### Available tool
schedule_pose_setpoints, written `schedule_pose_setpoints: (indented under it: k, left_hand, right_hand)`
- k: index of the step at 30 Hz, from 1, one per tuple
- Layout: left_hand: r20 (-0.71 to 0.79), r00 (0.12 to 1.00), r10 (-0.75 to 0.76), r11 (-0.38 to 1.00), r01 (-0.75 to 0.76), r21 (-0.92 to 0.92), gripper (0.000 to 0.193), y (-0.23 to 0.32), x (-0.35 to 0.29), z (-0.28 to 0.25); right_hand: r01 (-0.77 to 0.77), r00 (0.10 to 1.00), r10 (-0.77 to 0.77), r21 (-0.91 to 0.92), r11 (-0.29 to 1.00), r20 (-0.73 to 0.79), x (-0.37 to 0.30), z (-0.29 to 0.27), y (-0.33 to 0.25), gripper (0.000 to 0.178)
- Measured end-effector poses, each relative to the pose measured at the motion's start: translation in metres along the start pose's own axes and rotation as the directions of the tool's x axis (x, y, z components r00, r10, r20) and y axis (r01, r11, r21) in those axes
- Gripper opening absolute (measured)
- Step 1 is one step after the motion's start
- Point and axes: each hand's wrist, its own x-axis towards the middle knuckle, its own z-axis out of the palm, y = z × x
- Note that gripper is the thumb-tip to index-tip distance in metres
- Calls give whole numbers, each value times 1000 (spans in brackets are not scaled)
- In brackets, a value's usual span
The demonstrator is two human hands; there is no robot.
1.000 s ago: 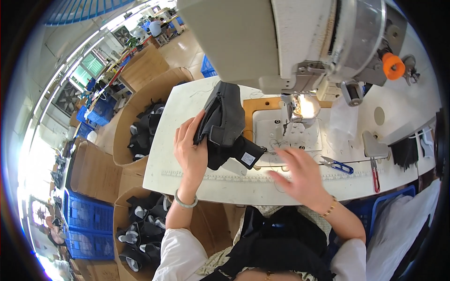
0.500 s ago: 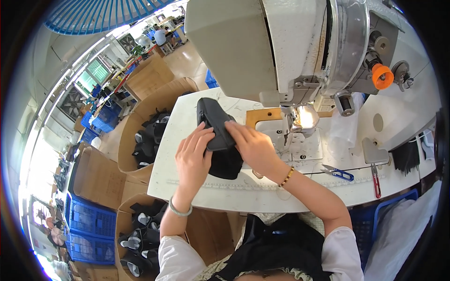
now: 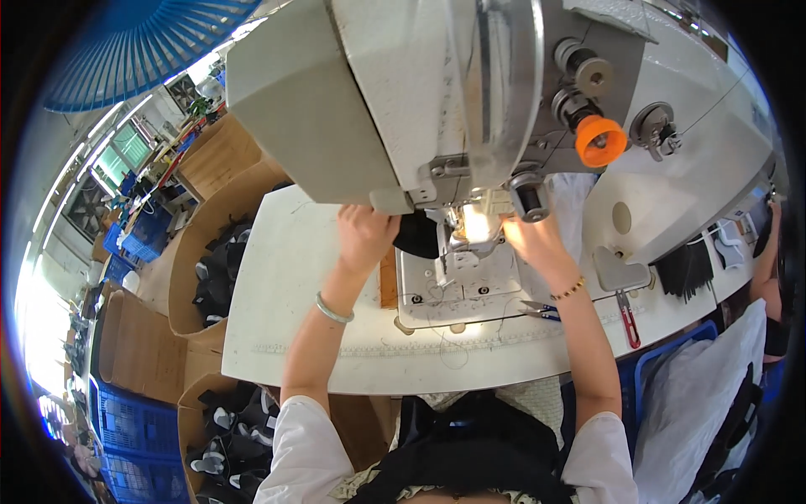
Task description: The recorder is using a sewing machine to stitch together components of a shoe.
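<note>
The black fabric piece [image 3: 417,236] is beside the needle area of the sewing machine [image 3: 403,92], its far part hidden behind the machine head. My left hand [image 3: 366,236] is closed on its left side, knuckles up. On the other side of the lit presser foot [image 3: 457,228], my right hand [image 3: 535,245] reaches in close to the needle. Its fingertips are lost in the lamp's glare and behind the machine parts, so what they touch cannot be made out. Beneath the needle lies the metal stitch plate [image 3: 462,290].
Blue-handled thread snips [image 3: 540,312] and red-handled ones [image 3: 628,320] lie on the white table [image 3: 311,357]. Cardboard boxes [image 3: 134,344] of black pieces stand left, with blue crates [image 3: 143,420] nearby. A plastic bag [image 3: 684,391] is at right; another person's arm [image 3: 766,260] shows beyond.
Both hands have moved farther in, under the machine head, taking the black fabric piece to the needle area. My right hand has left the piece's near face and shifted right. The view has shifted right.
</note>
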Motion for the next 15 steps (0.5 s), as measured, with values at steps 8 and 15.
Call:
schedule_pose_setpoints:
  k: [8, 15]
  left_hand:
    - [28, 981, -191, 956, 192, -222, 32, 2, -3, 8]
    - [-193, 978, -81, 991, 58, -122, 17, 21, 11, 18]
  right_hand:
    - [130, 991, -121, 238, 963, -54, 21, 19, 14, 17]
    - [87, 988, -119, 284, 955, 97, 14, 33, 32, 20]
